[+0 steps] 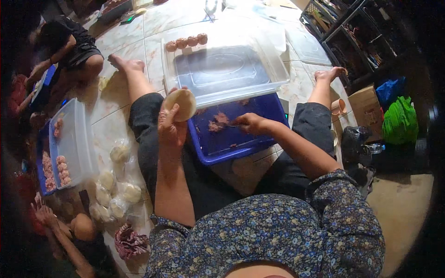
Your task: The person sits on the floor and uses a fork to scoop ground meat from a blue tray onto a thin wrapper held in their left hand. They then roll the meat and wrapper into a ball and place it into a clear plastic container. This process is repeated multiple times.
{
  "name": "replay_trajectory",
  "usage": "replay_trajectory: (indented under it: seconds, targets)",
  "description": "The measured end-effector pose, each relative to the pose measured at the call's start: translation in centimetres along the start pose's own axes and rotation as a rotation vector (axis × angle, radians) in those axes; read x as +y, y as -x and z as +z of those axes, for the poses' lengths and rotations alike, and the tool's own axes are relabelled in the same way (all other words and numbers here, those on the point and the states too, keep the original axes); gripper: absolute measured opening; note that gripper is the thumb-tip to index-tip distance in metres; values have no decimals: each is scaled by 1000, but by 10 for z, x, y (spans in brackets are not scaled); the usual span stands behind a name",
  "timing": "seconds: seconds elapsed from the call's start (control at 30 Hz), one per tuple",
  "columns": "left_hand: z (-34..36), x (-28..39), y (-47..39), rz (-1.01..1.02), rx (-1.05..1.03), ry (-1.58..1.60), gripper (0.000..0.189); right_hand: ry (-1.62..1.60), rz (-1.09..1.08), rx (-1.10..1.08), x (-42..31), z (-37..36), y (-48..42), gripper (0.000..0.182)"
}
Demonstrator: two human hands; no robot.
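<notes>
My left hand [174, 128] holds up a round stack of pale dough wrappers [181, 105], thumb across the front. In my right hand [252, 123] is a utensil, perhaps a spoon [227, 125], mostly covered by my fingers. Its tip meets a clump of pinkish minced filling [216, 125] in the blue plastic tub [240, 147] between my legs. A clear plastic box [222, 91] rests over the far part of that tub. Several round filled dumplings [187, 42] stand in a row along its far left side.
Bagged wrapper stacks [120, 194] and a crumpled cloth [130, 241] lie on the tiles at left. Beyond them, another clear box [78, 142] holds dumplings. Other people [71, 52] sit at left. A cardboard box [365, 111], a green bag [400, 121] and a shelf [358, 38] are at right.
</notes>
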State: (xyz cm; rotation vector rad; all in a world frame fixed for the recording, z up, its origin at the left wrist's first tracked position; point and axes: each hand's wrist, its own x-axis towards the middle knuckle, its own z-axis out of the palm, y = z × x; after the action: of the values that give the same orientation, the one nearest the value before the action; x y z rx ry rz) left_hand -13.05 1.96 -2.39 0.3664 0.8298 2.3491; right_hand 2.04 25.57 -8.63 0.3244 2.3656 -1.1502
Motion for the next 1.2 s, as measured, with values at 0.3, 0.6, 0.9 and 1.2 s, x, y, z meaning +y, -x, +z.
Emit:
replay_trajectory:
  seconds: [0.3,0.6,0.9,1.2]
  targets:
    - [29,-35,18,-124,-4,27,41,-777,-196,33,-57,-36,102,34]
    - [57,-57,40,-66,-89,-122,60,-564,-206,318,-96,1,103,33]
    - [30,-28,22,62,55,-92,54,-131,70,421,-56,-30,108,29]
    - [26,-15,11,107,134,75,57,664,292,482,26,-30,15,23]
